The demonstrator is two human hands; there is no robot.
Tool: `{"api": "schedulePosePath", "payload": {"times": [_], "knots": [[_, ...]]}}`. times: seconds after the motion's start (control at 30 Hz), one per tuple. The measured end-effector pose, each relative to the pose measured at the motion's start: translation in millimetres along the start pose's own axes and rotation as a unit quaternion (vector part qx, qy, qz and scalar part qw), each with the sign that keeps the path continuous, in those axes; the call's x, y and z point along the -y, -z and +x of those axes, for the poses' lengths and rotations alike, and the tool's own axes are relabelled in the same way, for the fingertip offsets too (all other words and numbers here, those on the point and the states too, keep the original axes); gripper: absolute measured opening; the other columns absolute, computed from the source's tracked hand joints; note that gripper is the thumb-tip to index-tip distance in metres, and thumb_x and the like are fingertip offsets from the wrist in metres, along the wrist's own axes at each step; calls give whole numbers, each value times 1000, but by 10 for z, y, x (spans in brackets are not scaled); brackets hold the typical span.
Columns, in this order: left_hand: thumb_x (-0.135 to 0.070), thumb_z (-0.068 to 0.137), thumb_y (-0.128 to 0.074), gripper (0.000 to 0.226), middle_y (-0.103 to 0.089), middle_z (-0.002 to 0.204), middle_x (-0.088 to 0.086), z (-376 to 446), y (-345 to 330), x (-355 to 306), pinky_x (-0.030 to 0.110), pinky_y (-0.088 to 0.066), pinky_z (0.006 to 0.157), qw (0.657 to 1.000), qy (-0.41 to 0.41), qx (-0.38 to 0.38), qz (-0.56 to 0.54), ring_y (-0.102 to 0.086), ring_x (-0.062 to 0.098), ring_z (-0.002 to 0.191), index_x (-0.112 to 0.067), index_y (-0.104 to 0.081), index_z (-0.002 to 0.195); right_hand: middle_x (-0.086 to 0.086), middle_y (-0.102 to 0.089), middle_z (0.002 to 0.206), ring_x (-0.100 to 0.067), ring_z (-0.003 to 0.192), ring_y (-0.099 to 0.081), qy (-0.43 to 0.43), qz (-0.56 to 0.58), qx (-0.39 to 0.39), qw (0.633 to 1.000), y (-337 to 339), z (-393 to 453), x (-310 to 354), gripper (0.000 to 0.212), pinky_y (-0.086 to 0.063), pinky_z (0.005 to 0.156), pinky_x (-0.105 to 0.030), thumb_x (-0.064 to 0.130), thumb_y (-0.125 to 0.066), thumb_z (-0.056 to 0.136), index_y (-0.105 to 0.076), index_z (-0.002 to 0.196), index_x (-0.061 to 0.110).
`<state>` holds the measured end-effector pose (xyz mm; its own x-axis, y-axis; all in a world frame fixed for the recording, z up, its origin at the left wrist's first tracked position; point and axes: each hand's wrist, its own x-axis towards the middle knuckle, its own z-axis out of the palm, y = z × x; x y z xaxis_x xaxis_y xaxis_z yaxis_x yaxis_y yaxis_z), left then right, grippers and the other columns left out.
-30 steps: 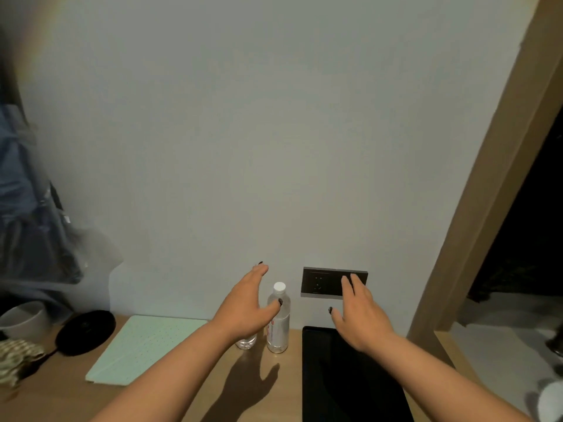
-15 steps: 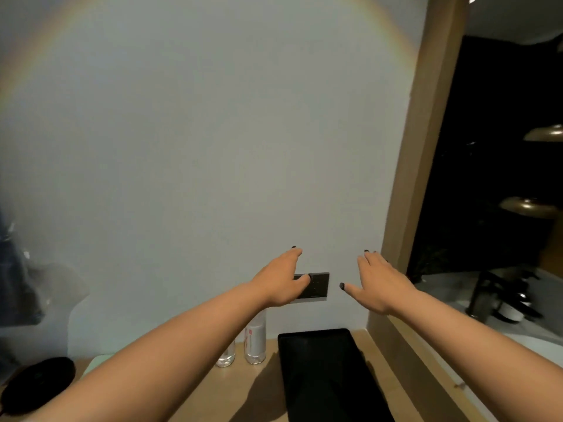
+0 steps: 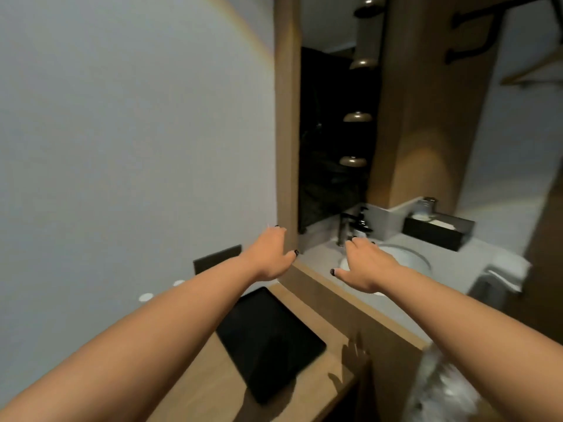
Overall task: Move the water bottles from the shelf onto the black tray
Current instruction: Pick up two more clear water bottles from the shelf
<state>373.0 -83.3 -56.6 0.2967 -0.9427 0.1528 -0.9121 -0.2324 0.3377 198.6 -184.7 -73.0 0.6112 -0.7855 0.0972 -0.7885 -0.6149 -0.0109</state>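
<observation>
While both hands reached forward, left hand (image 3: 268, 257) and right hand (image 3: 364, 266) held nothing, fingers loose | black tray (image 3: 271, 342) lay bare on wooden counter (image 3: 210, 379) | two bottle caps (image 3: 146, 297) peeked behind left forearm | sink (image 3: 417, 260) beyond.

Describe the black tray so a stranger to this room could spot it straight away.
Start at the wooden counter that runs along the pale wall, left of the washbasin. The black tray lies flat on it, under the left forearm and below the dark wall socket plate. It is the only large, flat, dark rectangle with rounded corners lying on the wood, and it holds nothing.
</observation>
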Motion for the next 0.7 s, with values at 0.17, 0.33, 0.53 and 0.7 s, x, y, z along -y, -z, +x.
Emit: {"api": "schedulePosePath", "payload": {"times": [0.17, 0.33, 0.53, 0.7], "knots": [[-35, 96, -44, 60, -25, 155, 11, -99, -230, -581, 41, -18, 118, 997, -62, 34, -12, 2, 24, 148, -3, -27, 144, -15, -37, 145, -31, 136, -32, -60, -31, -9, 998, 161, -616, -507, 69, -34, 107, -41, 53, -42, 91, -34, 138, 3], [-35, 97, -44, 63, -18, 158, 9, -56, -482, -1250, 37, -18, 117, 991, -113, 55, -38, 2, 20, 148, -6, -19, 147, -14, -42, 140, -30, 128, -39, -115, -38, -8, 993, 236, -1024, -1120, 68, -39, 103, -41, 55, -45, 90, -38, 135, 5], [-37, 95, -48, 66, -15, 159, 10, 167, -769, -2089, 39, -20, 116, 988, -136, 67, -39, -1, 21, 148, -7, -20, 147, -14, -36, 146, -30, 136, -34, -151, -37, -2, 988, 336, -1358, -1919, 67, -36, 107, -41, 50, -48, 90, -34, 139, 6], [-33, 96, -48, 68, -12, 159, 12, 313, -1006, -2901, 36, -16, 117, 985, -152, 67, -57, -6, 25, 148, -6, -16, 149, -12, -34, 150, -27, 136, -35, -155, 13, -10, 988, 556, -1635, -2636, 65, -36, 109, -39, 44, -50, 92, -32, 143, 8]]}}
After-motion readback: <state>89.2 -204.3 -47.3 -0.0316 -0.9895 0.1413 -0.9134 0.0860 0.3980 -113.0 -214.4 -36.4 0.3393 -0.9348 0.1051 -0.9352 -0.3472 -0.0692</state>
